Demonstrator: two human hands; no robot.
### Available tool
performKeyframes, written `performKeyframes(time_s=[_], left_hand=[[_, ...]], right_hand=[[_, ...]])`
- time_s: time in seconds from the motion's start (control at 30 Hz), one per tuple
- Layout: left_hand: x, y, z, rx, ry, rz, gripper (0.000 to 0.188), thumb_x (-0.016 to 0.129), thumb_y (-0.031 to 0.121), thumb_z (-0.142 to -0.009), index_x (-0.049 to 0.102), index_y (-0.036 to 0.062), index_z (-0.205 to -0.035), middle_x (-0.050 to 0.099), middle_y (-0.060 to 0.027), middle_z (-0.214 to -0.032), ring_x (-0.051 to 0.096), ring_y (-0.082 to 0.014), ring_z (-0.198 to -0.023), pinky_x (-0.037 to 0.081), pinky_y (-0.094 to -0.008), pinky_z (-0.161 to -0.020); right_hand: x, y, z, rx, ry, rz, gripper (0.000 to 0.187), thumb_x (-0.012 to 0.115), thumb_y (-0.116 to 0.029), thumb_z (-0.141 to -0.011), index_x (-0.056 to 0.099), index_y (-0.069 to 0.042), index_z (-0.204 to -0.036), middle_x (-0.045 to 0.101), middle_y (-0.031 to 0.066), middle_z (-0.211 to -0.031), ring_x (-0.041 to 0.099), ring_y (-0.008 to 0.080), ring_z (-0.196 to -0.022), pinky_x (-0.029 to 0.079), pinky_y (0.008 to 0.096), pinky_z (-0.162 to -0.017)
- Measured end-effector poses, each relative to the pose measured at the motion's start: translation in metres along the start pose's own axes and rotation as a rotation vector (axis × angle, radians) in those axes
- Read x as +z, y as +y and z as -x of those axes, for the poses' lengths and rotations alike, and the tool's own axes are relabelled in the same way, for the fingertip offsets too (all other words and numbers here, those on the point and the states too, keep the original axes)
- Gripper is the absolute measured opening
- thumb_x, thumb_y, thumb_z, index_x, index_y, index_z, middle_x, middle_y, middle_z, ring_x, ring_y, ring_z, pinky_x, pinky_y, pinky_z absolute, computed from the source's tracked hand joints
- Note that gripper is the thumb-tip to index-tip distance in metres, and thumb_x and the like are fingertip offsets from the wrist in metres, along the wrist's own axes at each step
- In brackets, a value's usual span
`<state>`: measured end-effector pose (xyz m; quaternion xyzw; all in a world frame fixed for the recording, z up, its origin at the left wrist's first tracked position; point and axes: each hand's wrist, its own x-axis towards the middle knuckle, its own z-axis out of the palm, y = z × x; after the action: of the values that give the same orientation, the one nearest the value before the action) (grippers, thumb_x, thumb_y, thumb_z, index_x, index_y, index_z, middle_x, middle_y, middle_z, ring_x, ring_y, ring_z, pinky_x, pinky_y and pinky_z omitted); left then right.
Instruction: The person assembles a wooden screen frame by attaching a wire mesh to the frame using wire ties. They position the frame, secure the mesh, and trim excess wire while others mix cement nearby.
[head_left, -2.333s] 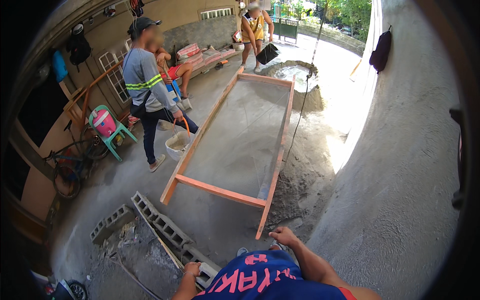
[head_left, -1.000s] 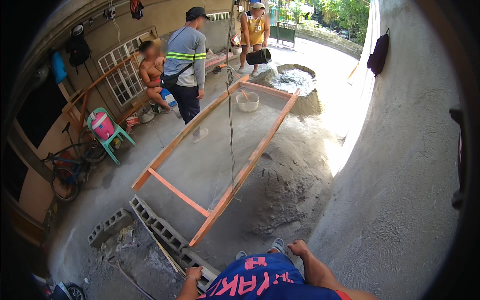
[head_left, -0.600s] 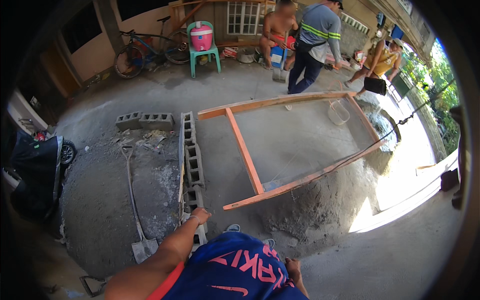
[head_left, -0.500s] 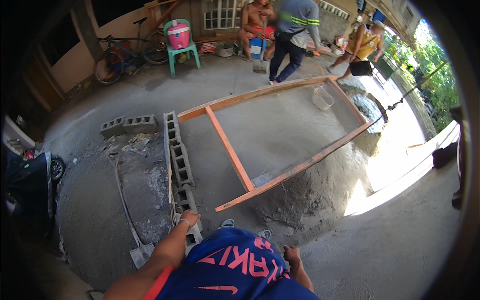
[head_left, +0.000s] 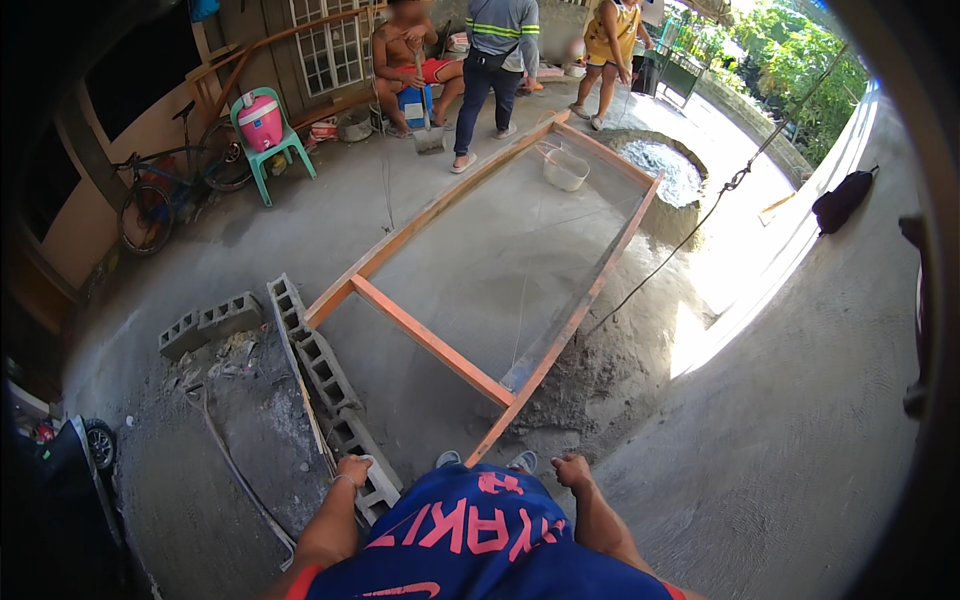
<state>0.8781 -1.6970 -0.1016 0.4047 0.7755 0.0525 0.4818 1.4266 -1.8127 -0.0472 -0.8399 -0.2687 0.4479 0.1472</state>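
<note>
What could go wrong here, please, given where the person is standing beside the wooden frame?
The feet stand right at the corner of the wooden frame, so a step forward might catch it. The row of concrete blocks by the left hand is a trip hazard. The rope hanging across the floor could snag someone.

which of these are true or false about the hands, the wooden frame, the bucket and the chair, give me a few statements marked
1. The left hand is next to the row of concrete blocks. True.
2. The right hand holds a shovel. False: it is a bare, loosely closed fist holding nothing.
3. A white bucket sits inside the orange wooden frame. True.
4. The pink water cooler stands on the ground. False: it sits on a green plastic chair.
5. A bicycle leans by the wall on the left. True.
</note>
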Motion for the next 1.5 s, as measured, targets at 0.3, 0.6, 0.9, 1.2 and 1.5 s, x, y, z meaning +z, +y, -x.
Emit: performKeyframes(time_s=[0.3,0.6,0.9,1.2,1.5], left_hand=[[0.003,0.014,-0.012,0.02,-0.05,-0.017,0.039,0.073,0.036,-0.086,0.074,-0.0027,-0.091,0.074,-0.0183,-0.084,0.071,-0.0289,-0.074,0.054,-0.0413,-0.073],[0.03,0.005,-0.065,-0.152,-0.404,-0.226,0.032,0.065,0.03,-0.096,0.07,-0.0015,-0.093,0.068,-0.0134,-0.08,0.064,-0.0275,-0.062,0.051,-0.0429,-0.055],[0.065,0.033,-0.018,-0.133,-0.301,-0.043,0.028,0.071,0.024,-0.091,0.065,0.0001,-0.104,0.066,-0.0121,-0.086,0.065,-0.026,-0.071,0.054,-0.0422,-0.058],[0.127,0.069,0.061,0.194,-0.306,-0.57,0.045,0.062,0.044,-0.092,0.073,0.0012,-0.1,0.072,-0.0175,-0.089,0.068,-0.0306,-0.082,0.053,-0.0417,-0.071],[0.202,0.103,0.005,0.346,-0.357,-0.548,0.052,0.06,0.051,-0.092,0.074,0.0004,-0.088,0.073,-0.0184,-0.09,0.068,-0.0304,-0.082,0.051,-0.0425,-0.079]], right_hand=[[0.002,0.033,0.027,0.183,-0.006,-0.064,0.042,0.072,-0.039,-0.087,0.074,0.003,-0.095,0.074,0.0143,-0.081,0.072,0.0271,-0.074,0.056,0.0386,-0.062],[-0.011,0.006,0.074,0.306,-0.127,-0.353,0.067,0.074,-0.049,-0.084,0.065,0.005,-0.123,0.065,0.0193,-0.126,0.063,0.034,-0.116,0.061,0.0502,-0.078],[-0.054,0.035,0.02,0.269,-0.088,-0.144,0.062,0.073,-0.05,-0.086,0.07,0.006,-0.112,0.071,0.0214,-0.102,0.07,0.03,-0.102,0.059,0.0438,-0.074],[-0.125,0.072,-0.076,-0.005,0.041,0.194,0.053,0.068,-0.051,-0.085,0.075,-0.001,-0.102,0.072,0.0226,-0.107,0.067,0.0378,-0.106,0.052,0.0439,-0.093],[-0.193,0.072,-0.084,0.15,0.265,0.045,0.053,0.068,-0.049,-0.085,0.075,0.001,-0.099,0.072,0.0239,-0.107,0.068,0.0375,-0.104,0.052,0.0434,-0.093]])
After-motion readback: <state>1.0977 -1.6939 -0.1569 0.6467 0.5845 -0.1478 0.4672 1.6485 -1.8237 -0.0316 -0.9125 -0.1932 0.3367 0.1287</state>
